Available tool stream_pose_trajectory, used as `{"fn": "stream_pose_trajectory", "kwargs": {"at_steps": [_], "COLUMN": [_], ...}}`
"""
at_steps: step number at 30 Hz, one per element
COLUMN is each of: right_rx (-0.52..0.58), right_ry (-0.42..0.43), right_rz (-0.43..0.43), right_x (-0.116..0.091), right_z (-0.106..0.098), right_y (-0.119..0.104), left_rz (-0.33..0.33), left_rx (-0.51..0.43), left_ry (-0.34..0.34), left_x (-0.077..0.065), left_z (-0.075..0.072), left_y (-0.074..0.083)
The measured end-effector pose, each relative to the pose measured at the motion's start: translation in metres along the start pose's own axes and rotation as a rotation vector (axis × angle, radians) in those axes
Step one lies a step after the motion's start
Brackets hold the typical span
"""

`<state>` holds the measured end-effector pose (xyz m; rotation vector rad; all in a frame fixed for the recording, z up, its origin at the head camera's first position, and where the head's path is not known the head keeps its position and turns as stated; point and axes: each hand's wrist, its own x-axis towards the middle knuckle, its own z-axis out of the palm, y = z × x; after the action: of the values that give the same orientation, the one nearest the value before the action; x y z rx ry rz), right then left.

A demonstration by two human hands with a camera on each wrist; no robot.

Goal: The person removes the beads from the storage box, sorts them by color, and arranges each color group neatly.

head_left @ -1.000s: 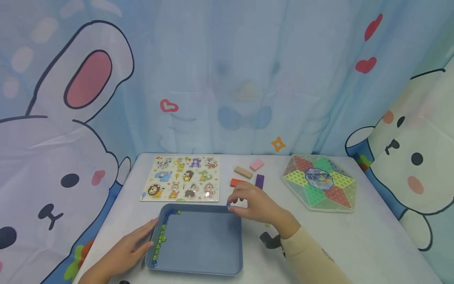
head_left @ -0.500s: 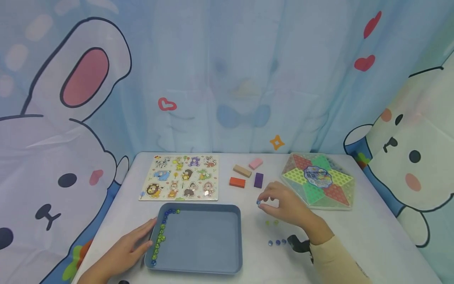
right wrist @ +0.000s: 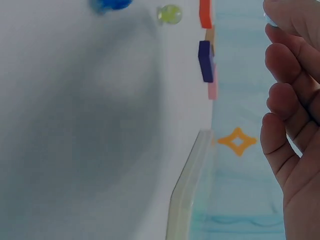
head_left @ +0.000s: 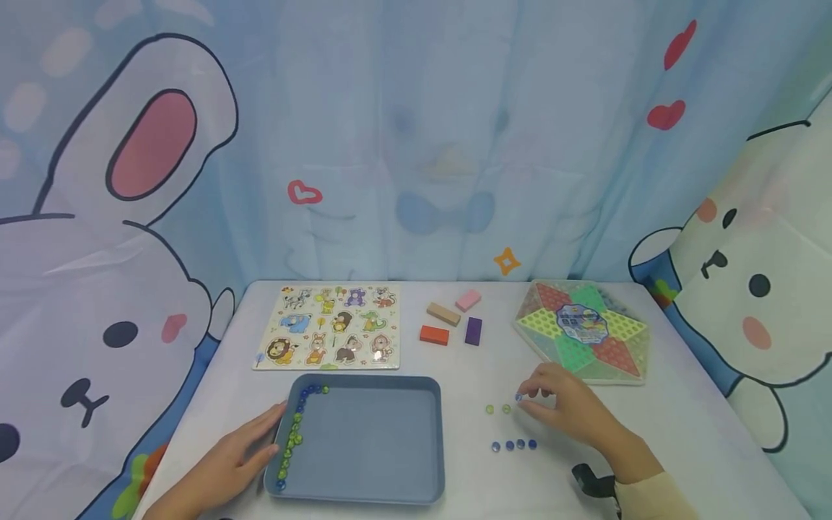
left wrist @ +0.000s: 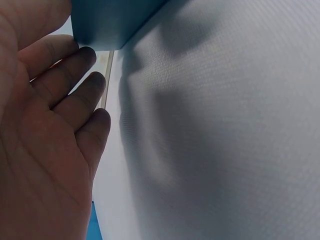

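Note:
My right hand pinches a small blue marble between thumb and fingertips, right of two yellow-green marbles on the white table. Only a pale sliver of the held marble shows in the right wrist view. Nearer the front lies a row of several blue marbles. My left hand lies along the left wall of a blue-grey tray, fingers extended at its rim. Inside the tray, several green marbles and blue marbles line the left side and the back left corner.
An animal puzzle board lies behind the tray. Right of it are orange, tan, pink and purple blocks. A hexagonal patterned game box sits at the back right, before a blue curtain.
My right hand has moved right and toward me, from the tray's back right corner to beside the yellow-green marbles, still pinching the blue marble. My left hand has stayed at the tray.

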<state>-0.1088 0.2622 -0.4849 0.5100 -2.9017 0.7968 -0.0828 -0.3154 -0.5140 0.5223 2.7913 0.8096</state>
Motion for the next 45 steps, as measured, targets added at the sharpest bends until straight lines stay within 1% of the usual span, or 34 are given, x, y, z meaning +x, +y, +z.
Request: {"fn": "stream_pose_trajectory", "kwargs": {"at_steps": [4, 7, 10, 14, 21, 25, 33, 38, 41, 43, 45], "right_rx": [-0.018, -0.032, -0.052, -0.077, -0.112, -0.132, -0.143, -0.135, -0.111, -0.078, -0.045], "right_ry": [-0.006, -0.042, -0.078, -0.111, -0.210, -0.242, -0.250, -0.252, -0.249, -0.232, -0.194], "right_rz": [0.034, 0.083, 0.119, 0.131, 0.161, 0.161, 0.180, 0.165, 0.180, 0.203, 0.213], "right_x": [-0.012, -0.019, -0.025, -0.031, -0.039, -0.042, -0.045, -0.046, -0.047, -0.047, -0.047], "right_z": [-0.003, -0.003, -0.002, -0.001, -0.001, 0.003, 0.007, 0.008, 0.005, 0.001, -0.004], "right_y": [0.005, 0.008, 0.012, 0.016, 0.015, 0.017, 0.022, 0.024, 0.024, 0.025, 0.027], "left_rz": [-0.015, -0.025, -0.020, -0.019, -0.038, -0.036, -0.040, -0.046, -0.041, -0.039, -0.039], "left_rx": [-0.001, -0.004, -0.003, -0.008, -0.013, -0.007, -0.007, -0.007, -0.008, -0.009, -0.008], "left_ry": [-0.014, -0.023, -0.023, -0.024, -0.035, -0.033, -0.025, -0.026, -0.023, -0.026, -0.031], "left_x": [0.000, -0.001, -0.002, -0.001, 0.000, 0.000, 0.000, 0.000, 0.000, 0.000, 0.000], "left_z": [0.000, 0.001, 0.002, 0.003, 0.003, 0.003, 0.003, 0.003, 0.003, 0.002, 0.002], "left_y": [0.001, 0.000, -0.001, -0.003, -0.003, -0.002, -0.003, -0.002, -0.002, -0.001, -0.001]}}
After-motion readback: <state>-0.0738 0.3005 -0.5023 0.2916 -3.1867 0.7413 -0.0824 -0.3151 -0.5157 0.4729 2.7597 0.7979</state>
